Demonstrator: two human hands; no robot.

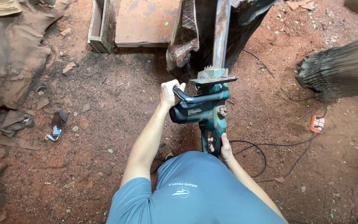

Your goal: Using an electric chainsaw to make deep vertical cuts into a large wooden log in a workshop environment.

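While both hands, left hand (169, 93) and right hand (224, 148), grip the green saw (204, 111), its blade (221, 35) meets a dark stump (228, 29); a black cord (270, 145) lies beside the saw on red dirt (104, 124).

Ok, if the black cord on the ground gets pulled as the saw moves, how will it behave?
The cord probably drags floppy: it lies in loose loops on the dirt. It may tug the orange plug box along, which looks light. The saw itself seems heavy; both the left hand and right hand grip it.
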